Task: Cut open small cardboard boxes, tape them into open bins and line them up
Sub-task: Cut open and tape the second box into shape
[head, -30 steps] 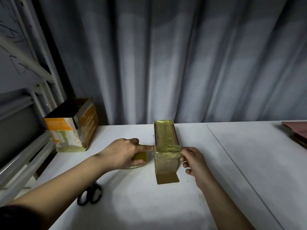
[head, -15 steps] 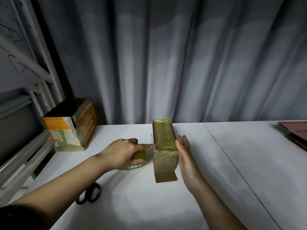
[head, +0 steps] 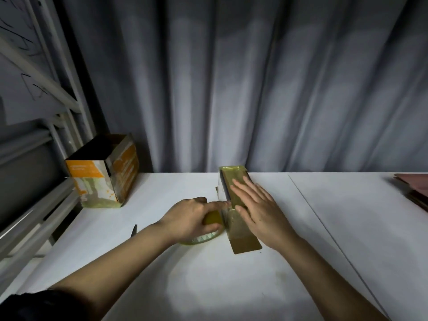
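On the desk, the right hand presses flat (fingers straight) on the narrow box while the left hand grips the tape roll

White worktop. Grey pleated curtain hangs behind its far edge. Pale metal rack stands off its left side. Reddish flat stack at its right edge.

white table, orange bin, taped box, tape roll, scissors
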